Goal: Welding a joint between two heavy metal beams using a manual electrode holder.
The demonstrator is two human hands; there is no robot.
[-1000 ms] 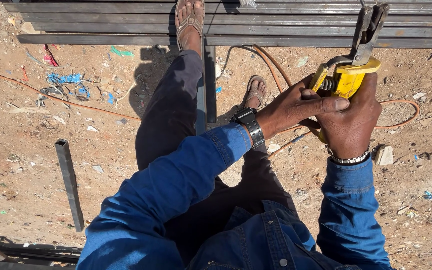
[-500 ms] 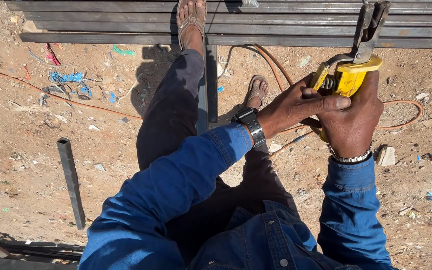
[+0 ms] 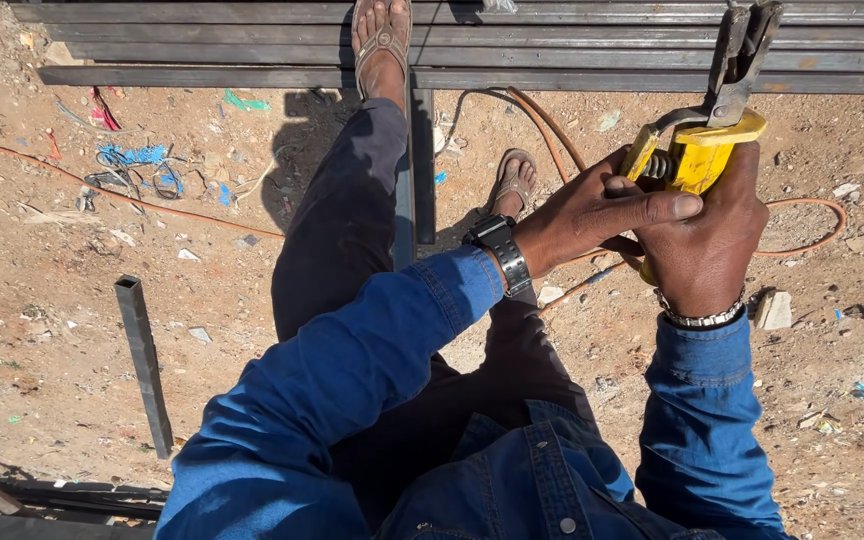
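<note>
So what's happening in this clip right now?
A person in a blue denim shirt stands on dusty ground, gripping a yellow welding electrode holder in the right hand, with the left hand steadying it. Its metal jaws point at the stacked steel tubes, where one sandalled foot rests. An orange cable trails behind.

Both arms reach forward from blue denim sleeves toward about 1 o'clock, bent at the elbows; the left hand [image 3: 592, 210] comes in from 9 o'clock, palm down, its fingers stretched across to lie over the right hand [image 3: 707, 235]; the right hand is curled into a tight grip, knuckles up; a black watch sits on the left wrist; a metal bracelet rings the right wrist; the two hands touch.
</note>
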